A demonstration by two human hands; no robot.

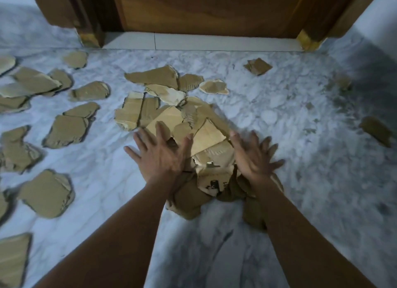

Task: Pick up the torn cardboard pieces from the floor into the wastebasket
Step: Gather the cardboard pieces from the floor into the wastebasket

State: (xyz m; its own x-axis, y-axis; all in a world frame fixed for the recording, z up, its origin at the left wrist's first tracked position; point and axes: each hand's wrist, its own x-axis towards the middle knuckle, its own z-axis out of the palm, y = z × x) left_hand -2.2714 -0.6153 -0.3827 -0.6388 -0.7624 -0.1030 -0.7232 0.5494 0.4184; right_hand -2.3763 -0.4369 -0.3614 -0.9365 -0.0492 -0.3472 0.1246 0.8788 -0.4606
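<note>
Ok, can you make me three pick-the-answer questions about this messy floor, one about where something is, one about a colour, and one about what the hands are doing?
1. Where is the big heap of cardboard pieces?
A. on a table
B. on the floor between the two hands
C. inside a wastebasket

2. What colour is the floor?
A. white and grey marble
B. red
C. green

3. How are the hands?
A. both closed in fists
B. both open with fingers spread
C. both holding a broom

Answers:
1 B, the heap lies on the floor with the left hand and the right hand on either side of it.
2 A, the floor is pale with grey veins.
3 B, the fingers of both hands are spread wide, though the right one is blurred.
</note>
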